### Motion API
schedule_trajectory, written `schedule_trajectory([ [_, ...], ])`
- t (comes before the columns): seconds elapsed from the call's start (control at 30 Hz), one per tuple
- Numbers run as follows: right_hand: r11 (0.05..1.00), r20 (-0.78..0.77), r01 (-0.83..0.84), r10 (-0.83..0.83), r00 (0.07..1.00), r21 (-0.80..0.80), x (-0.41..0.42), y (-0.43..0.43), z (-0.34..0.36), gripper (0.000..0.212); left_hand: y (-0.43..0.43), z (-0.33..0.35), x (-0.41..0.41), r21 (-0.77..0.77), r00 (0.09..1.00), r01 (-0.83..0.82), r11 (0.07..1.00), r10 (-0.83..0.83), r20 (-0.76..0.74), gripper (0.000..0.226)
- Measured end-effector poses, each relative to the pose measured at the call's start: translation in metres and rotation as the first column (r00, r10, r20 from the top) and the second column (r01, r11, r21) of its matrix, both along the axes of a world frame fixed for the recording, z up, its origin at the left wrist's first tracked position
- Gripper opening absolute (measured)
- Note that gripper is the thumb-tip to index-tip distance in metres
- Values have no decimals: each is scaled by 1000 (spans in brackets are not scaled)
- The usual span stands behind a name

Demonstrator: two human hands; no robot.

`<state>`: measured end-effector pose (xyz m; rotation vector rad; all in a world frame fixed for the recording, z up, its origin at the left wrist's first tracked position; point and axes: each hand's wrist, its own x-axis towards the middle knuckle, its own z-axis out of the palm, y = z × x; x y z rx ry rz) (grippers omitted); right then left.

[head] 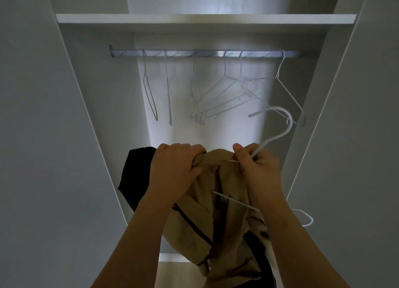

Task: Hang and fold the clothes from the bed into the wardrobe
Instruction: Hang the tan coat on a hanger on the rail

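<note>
Below the wardrobe rail (pixel 203 54), the left hand (pixel 172 169) is gripping the tan garment (pixel 224 201); the right hand (pixel 257 164) is pinching the white hanger (pixel 282 132) at its neck.

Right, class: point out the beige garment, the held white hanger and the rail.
beige garment (pixel 228 179), head view, its upper fabric.
white hanger (pixel 290 120), head view, its hook.
rail (pixel 216 54), head view, its middle.

I see soft, matt tan cloth in the jacket (pixel 194 201) and a smooth white-coated wire hanger (pixel 290 118). The rail (pixel 205 54) looks like ribbed, faintly glossy metal; the shelf (pixel 194 18) is matt white board.
</note>
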<state>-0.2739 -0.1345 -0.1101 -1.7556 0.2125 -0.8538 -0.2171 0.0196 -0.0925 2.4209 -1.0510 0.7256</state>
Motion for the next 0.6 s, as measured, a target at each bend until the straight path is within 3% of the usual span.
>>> schedule_trajectory([
  [0.1, 993, 119, 92, -82, 989, -80, -6, -8, 2, 11, -9, -3, -1, -149, 999, -22, 989, 15, -48, 33],
  [0.17, 959, 222, 266, -238, 945, -103, -12, -17, -7, 19, -13, -6, 3, -235, 991, -87, 968, 59, -122, 29],
  [0.23, 907, 262, 419, -399, 879, -26, -22, -25, -21, 18, -14, -6, 9, -282, 984, -128, 951, 88, -153, 31],
  [0.3, 861, 189, 502, -509, 840, 87, -32, -34, -43, 8, -14, -2, 14, -319, 982, -158, 935, 114, -152, 27],
  [0.37, 823, 46, 536, -552, 832, 189, -37, -39, -65, 29, -13, 5, 17, -374, 979, -177, 910, 125, -158, 24],
  [0.43, 867, -75, 444, -438, 896, 226, -38, -40, -78, 31, -14, 12, 19, -406, 977, -194, 893, 138, -164, 24],
  [0.5, 968, -162, 154, -123, 979, 198, -35, -35, -85, 23, -15, 18, 19, -425, 980, -184, 886, 134, -145, 25],
  [0.57, 970, -263, -164, 208, 942, 179, -26, -28, -87, 11, -17, 22, 19, -437, 984, -169, 883, 130, -118, 27],
  [0.6, 951, -322, -263, 304, 897, 166, -20, -26, -89, 19, -17, 24, 19, -446, 986, -161, 880, 128, -104, 28],
])
